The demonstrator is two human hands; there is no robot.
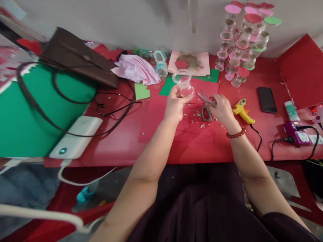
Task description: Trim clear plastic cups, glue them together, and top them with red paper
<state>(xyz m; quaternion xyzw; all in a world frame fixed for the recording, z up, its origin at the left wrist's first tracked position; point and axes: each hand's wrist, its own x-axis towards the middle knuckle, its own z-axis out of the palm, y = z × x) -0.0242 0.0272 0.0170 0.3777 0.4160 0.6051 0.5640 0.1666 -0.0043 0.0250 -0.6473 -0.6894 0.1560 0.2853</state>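
Observation:
My left hand (174, 106) is closed around the lower part of a clear plastic hourglass-shaped piece (182, 78), its wide open rim facing up. Pinkish red shows at its lower end. In my right hand (222, 108) is a pair of scissors (205, 98), the blades parted and pointing toward the plastic piece without clearly touching it. One grey-green handle loop hangs below my fingers. Beneath both hands lie red paper sheets (161, 116) strewn with small pale scraps.
Stacked clear hourglass pieces (242, 43) with coloured discs stand at the back right. A yellow glue gun (243, 111) lies right of my right hand, near a phone (266, 99). A brown bag (78, 55), a pink cloth (137, 69) and a white power bank (77, 137) occupy the left.

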